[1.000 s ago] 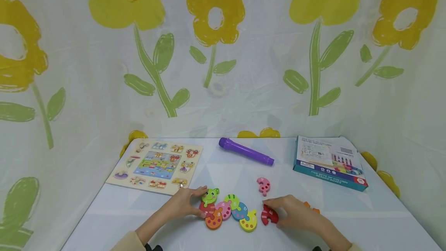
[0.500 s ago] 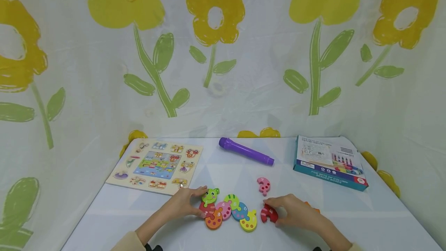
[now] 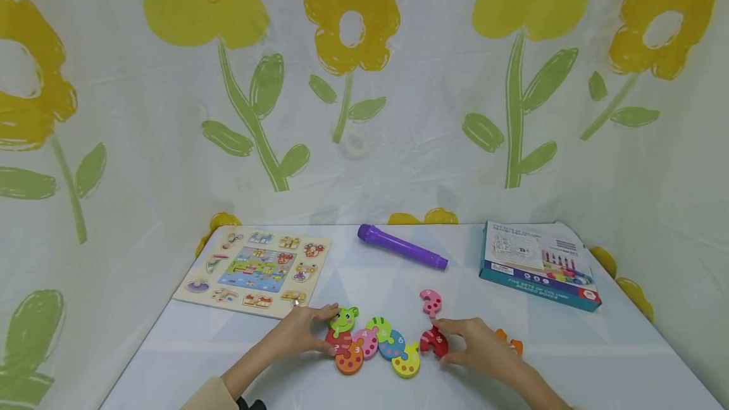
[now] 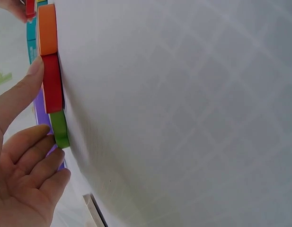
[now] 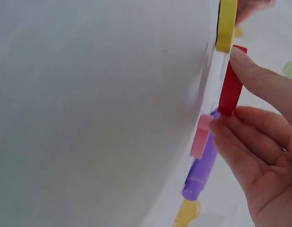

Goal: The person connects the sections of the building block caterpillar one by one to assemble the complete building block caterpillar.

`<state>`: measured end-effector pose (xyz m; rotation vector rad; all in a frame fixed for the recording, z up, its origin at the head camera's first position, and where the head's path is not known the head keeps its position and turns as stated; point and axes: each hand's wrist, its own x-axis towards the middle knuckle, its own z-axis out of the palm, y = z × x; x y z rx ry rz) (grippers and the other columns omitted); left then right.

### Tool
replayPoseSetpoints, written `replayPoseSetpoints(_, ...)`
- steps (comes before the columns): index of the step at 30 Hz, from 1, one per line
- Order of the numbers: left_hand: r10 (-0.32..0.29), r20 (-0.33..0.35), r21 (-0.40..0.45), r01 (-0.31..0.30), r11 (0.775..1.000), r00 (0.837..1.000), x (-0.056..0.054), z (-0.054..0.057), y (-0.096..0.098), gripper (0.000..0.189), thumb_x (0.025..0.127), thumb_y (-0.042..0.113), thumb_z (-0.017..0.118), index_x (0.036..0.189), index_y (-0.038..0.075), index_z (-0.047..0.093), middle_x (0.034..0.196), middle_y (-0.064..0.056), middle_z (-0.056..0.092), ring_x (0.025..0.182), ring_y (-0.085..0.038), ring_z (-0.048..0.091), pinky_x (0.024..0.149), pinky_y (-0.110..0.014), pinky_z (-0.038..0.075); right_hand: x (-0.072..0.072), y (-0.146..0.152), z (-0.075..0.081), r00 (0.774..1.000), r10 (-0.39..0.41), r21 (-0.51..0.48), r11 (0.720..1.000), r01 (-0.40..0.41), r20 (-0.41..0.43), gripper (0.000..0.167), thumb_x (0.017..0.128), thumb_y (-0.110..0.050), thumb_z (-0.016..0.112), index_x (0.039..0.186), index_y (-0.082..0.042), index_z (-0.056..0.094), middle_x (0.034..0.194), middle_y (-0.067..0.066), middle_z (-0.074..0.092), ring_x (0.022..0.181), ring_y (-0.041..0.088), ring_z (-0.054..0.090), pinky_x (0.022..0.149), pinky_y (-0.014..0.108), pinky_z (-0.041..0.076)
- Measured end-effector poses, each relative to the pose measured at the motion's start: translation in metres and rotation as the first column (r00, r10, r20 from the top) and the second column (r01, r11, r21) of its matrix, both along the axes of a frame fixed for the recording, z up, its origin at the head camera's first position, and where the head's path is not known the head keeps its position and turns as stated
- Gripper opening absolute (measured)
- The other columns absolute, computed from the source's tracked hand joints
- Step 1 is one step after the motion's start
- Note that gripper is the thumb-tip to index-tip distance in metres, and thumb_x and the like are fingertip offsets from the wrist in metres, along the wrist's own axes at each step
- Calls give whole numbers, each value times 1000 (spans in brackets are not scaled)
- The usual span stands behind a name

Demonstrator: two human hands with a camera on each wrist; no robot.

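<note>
A caterpillar number puzzle (image 3: 369,341) lies joined on the table, from a smiling green head (image 3: 343,320) to a yellow piece (image 3: 406,362) at the right end. My left hand (image 3: 302,333) holds its head end, thumb against the red piece (image 4: 52,84) and fingertips at the green head. Between thumb and fingers, my right hand (image 3: 478,348) pinches a red puzzle piece (image 5: 232,81) marked 8. This piece is just right of the yellow one and looks slightly raised off the table. A loose pink piece (image 3: 432,304) lies beyond the right fingertips.
An orange piece (image 3: 516,346) lies behind my right hand, partly hidden. Farther back are a wooden picture board (image 3: 323,252) at left, a purple microphone-shaped stick (image 3: 403,247) and a teal-edged box (image 3: 538,264) at right. A flowered curtain (image 3: 421,163) surrounds the table (image 3: 364,391).
My right hand has moved the red piece left, closer to the yellow end, and turned it. More of the orange piece shows now. The left hand has stayed in place.
</note>
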<state>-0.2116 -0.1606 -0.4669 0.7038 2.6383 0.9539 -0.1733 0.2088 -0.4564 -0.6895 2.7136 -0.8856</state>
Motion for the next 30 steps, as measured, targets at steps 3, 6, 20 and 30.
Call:
replayPoseSetpoints(3, 0, 4, 2, 0, 1000, 1000, 0, 0, 0, 75, 66, 31, 87, 133, 10, 59, 140, -12, 50, 130, -35, 45, 108, -64, 25, 2, -6, 1, 1000, -31, -7, 1000, 31, 6, 57, 76, -25, 82, 125, -3, 64, 123, 12, 65, 116, 34, 59, 89, 46, 53)
replayPoseSetpoints(6, -2, 2, 0, 2, 1000, 1000, -1, -1, -1, 75, 66, 31, 87, 133, 11, 59, 140, -12, 50, 130, -35, 45, 108, -64, 25, 4, -12, 2, 998, -56, -5, 998, 56, 20, 57, 76, -24, 82, 126, -4, 63, 124, 11, 65, 117, 34, 58, 89, 47, 53)
replayPoseSetpoints(20, -4, 2, 1, 4, 1000, 1000, 0, -1, -1, 75, 66, 32, 87, 133, 11, 59, 140, -11, 50, 130, -35, 45, 108, -63, 26, 4, -31, -1, 992, -120, 23, 992, 120, -27, 59, 74, -29, 83, 123, -3, 65, 122, 14, 65, 114, 35, 60, 90, 50, 51)
replayPoseSetpoints(30, -5, -2, 5, 5, 1000, 1000, -1, -1, 0, 75, 66, 32, 87, 132, 10, 59, 140, -11, 51, 131, -35, 45, 108, -62, 28, 4, -37, 1, 987, -158, 58, 986, 159, -20, 56, 72, -27, 85, 118, 0, 67, 114, 12, 69, 107, 33, 63, 89, 51, 52)
